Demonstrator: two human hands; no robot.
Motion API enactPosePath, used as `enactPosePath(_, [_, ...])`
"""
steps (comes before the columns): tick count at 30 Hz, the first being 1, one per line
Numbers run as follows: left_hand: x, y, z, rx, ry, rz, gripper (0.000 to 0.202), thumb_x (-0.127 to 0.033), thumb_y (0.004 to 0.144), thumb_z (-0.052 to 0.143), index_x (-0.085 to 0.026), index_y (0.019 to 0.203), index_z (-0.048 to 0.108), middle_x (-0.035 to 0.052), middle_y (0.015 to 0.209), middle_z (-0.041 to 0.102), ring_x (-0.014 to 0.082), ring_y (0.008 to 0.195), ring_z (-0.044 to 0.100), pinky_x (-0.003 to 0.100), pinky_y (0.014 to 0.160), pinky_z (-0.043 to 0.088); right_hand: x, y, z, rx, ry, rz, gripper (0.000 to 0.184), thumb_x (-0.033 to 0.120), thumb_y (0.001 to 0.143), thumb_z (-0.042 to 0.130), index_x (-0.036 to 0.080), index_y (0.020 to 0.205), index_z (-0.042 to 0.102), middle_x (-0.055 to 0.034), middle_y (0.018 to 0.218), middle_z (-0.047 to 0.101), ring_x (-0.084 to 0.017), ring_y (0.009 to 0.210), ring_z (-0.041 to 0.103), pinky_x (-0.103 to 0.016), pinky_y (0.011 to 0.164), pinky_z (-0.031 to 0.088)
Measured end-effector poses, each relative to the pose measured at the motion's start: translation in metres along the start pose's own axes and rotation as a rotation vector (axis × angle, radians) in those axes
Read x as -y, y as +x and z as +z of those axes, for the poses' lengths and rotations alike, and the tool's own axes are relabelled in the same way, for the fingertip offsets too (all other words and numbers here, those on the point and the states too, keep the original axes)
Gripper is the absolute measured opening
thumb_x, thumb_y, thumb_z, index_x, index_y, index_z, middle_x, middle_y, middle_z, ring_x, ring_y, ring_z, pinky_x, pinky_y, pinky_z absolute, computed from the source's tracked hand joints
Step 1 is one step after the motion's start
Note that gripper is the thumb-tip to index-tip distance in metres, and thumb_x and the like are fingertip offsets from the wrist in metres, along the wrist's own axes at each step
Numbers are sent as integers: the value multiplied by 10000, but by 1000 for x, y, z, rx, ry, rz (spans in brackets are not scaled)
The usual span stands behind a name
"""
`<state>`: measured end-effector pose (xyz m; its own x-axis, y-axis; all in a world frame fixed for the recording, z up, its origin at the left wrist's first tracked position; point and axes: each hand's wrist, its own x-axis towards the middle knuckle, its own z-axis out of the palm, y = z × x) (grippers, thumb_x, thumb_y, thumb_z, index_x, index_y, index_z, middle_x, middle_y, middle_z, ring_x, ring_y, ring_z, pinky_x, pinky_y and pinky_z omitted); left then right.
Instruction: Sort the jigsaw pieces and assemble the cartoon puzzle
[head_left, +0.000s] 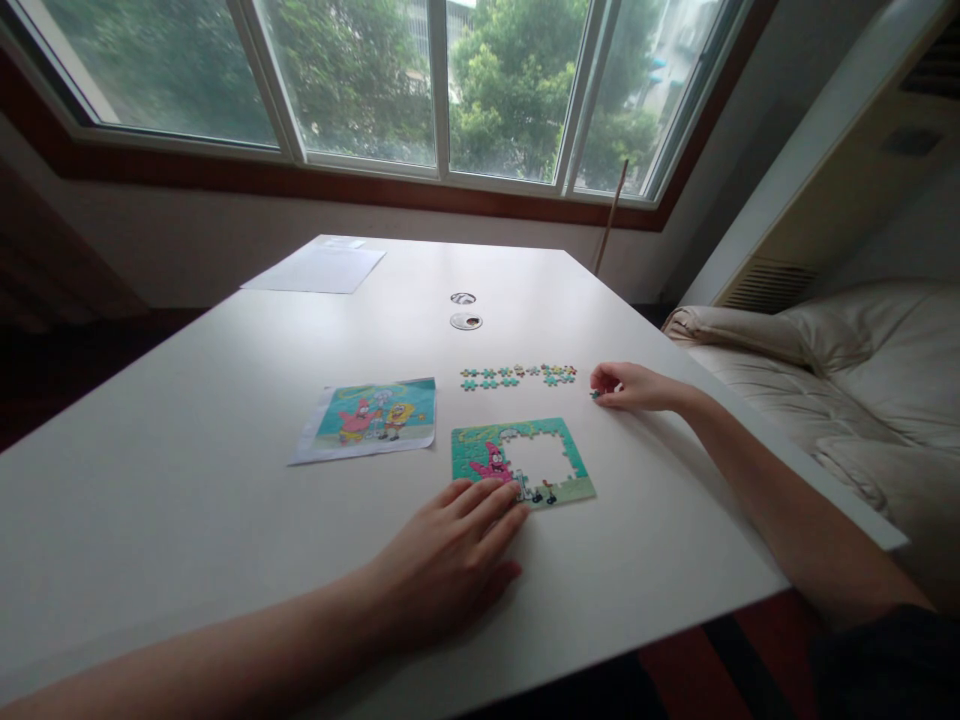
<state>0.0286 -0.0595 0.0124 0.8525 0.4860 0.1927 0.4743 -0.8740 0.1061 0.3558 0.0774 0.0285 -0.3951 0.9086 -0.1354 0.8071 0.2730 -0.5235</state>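
Note:
A partly assembled jigsaw puzzle (pixel 469 445) lies on the white table, with a gap in its middle and right part where the tabletop shows. My left hand (pixel 472 540) rests over its lower left edge, fingers stretched out and holding nothing. To the right, my right hand (pixel 626 387) is closed in a pinch on a small green puzzle piece (pixel 595 394), low over the tabletop. Left of that hand, loose puzzle pieces (pixel 489 373) lie in two rows behind the puzzle. A paper with the printed reference picture (pixel 379 412) lies left of the puzzle.
Two round stickers or discs (pixel 466 321) lie farther back on the table (pixel 187 480). White paper sheets (pixel 319 270) sit at the far left corner. A cream sofa (pixel 862 370) stands beyond the right edge, and a thin stick (pixel 611 218) leans below the window.

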Motion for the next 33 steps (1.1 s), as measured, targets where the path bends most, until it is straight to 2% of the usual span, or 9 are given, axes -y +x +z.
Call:
enactPosePath(5, [1,1,-1,34,-16,-15,403,-305,877,432,-141,1245,431,114,1317,460,282,1167,439,428,931,402,50,-3,26,-84,151,-204,231,284,763,554,159,946,620,-28,758,609,-118,677,550,-236,605,417])
enactPosePath(9, [1,1,-1,33,-14,-13,402,-313,883,417,-136,1243,432,108,1323,456,284,1176,428,428,939,393,96,-11,55,-47,320,-252,188,305,768,584,152,871,623,-26,711,665,-115,650,587,-230,581,413])
enactPosePath(12, [1,1,-1,28,-13,-6,393,-312,883,412,-135,1234,439,102,1317,463,282,1173,428,426,943,387,112,-16,71,-73,353,-264,171,288,743,622,154,848,636,-17,693,669,-114,646,597,-226,594,421])
enactPosePath(20, [0,1,-1,18,-25,-6,379,-314,885,399,-141,1218,453,102,1293,483,279,1163,432,423,938,382,112,-14,84,-80,290,-226,156,263,747,622,159,857,660,-27,732,675,-128,664,600,-246,639,437])
enactPosePath(26, [0,1,-1,10,-37,-5,383,-304,878,411,-148,1225,450,105,1291,483,280,1155,437,423,929,384,114,-16,86,-224,15,-353,125,275,720,666,185,807,664,-33,803,661,-166,807,556,-306,781,390])
enactPosePath(33, [1,1,0,17,-23,-4,378,-308,885,408,-140,1220,448,103,1301,474,280,1160,432,427,930,389,111,-16,86,-248,-4,-367,203,311,733,659,185,891,637,-18,790,633,-149,776,540,-290,773,382])
